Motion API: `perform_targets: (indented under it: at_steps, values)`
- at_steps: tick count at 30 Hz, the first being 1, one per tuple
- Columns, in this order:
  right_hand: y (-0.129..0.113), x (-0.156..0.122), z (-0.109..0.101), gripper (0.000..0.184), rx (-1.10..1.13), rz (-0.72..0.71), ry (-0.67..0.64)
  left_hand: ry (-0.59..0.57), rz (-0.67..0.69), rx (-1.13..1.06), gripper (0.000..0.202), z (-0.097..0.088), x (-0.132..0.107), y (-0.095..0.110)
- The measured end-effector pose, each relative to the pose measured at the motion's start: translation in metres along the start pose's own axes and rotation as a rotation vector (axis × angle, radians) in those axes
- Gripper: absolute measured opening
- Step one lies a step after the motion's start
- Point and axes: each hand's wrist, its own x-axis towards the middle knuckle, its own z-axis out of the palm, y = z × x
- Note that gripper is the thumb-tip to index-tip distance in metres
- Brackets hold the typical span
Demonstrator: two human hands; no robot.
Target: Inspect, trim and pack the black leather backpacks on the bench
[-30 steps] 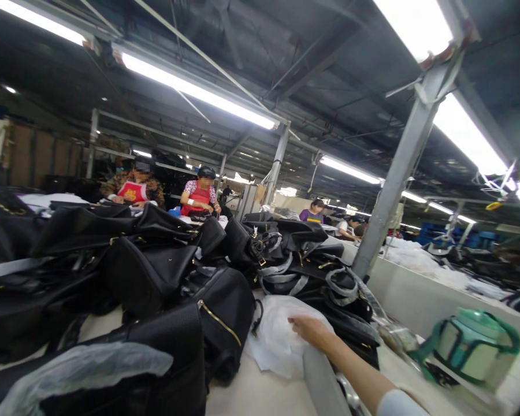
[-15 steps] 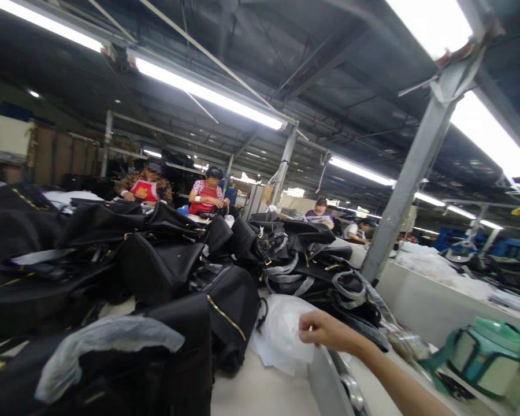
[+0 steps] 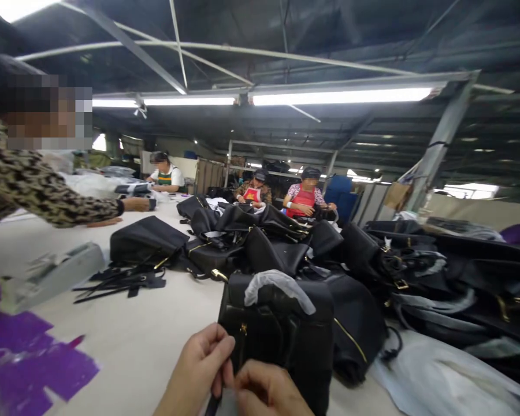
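Observation:
A black handbag (image 3: 281,329) with gold fittings and a plastic-wrapped handle stands upright in front of me on the white table (image 3: 156,323). My left hand (image 3: 199,370) pinches a thin dark strap at the bag's lower left corner. My right hand (image 3: 268,393) is closed right beside it, fingertips pressed against the same spot. What the right fingers hold is hidden.
A large pile of black handbags (image 3: 372,260) covers the table's middle and right, with white plastic bags (image 3: 437,375) at the near right. Loose black straps (image 3: 117,283) and purple pieces (image 3: 30,358) lie at left. A person in a patterned sleeve (image 3: 39,190) leans in at left; several workers sit at the back.
The view swung left from the right end of the pile to the table's middle. My right hand left the white plastic bag, and both hands now meet at the near black handbag.

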Motion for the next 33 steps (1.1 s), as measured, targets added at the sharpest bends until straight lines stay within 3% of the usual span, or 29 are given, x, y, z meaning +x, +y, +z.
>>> perform_targets:
  at_steps: [2, 5, 8, 14, 17, 23, 25, 29, 33]
  values:
    - [-0.001, 0.013, 0.009, 0.017, -0.012, -0.024, 0.158, -0.008, 0.024, 0.005, 0.044, -0.003, -0.004, 0.007]
    - [0.005, 0.020, 0.015, 0.024, 0.107, -0.038, 0.265, -0.038, 0.049, -0.014, 0.039, -0.002, -0.009, 0.007]
    - [0.020, 0.023, 0.020, 0.031, 0.273, -0.045, 0.341, -0.043, 0.043, -0.063, 0.036, 0.005, -0.011, -0.007]
    - [0.042, 0.028, 0.022, 0.041, 0.410, -0.030, 0.477, 0.073, 0.033, -0.117, 0.047, 0.016, -0.010, -0.031]
    - [0.035, 0.028, 0.023, 0.043, 0.428, -0.024, 0.493, 0.109, 0.034, -0.141, 0.052, 0.018, -0.011, -0.029]
    - [0.001, 0.019, 0.029, 0.036, 0.321, -0.122, 0.796, 0.153, 0.019, -0.143, 0.048, 0.022, -0.021, -0.016]
    - [-0.006, 0.017, 0.027, 0.034, 0.279, -0.143, 0.795, 0.163, 0.005, -0.121, 0.050, 0.022, -0.022, -0.014]
    - [-0.009, 0.017, 0.021, 0.034, 0.251, -0.113, 0.672, 0.102, -0.034, -0.154, 0.053, 0.022, -0.021, -0.016]
    - [-0.013, 0.019, 0.028, 0.036, 0.329, -0.111, 0.772, 0.033, -0.034, -0.202, 0.053, 0.021, -0.016, -0.026]
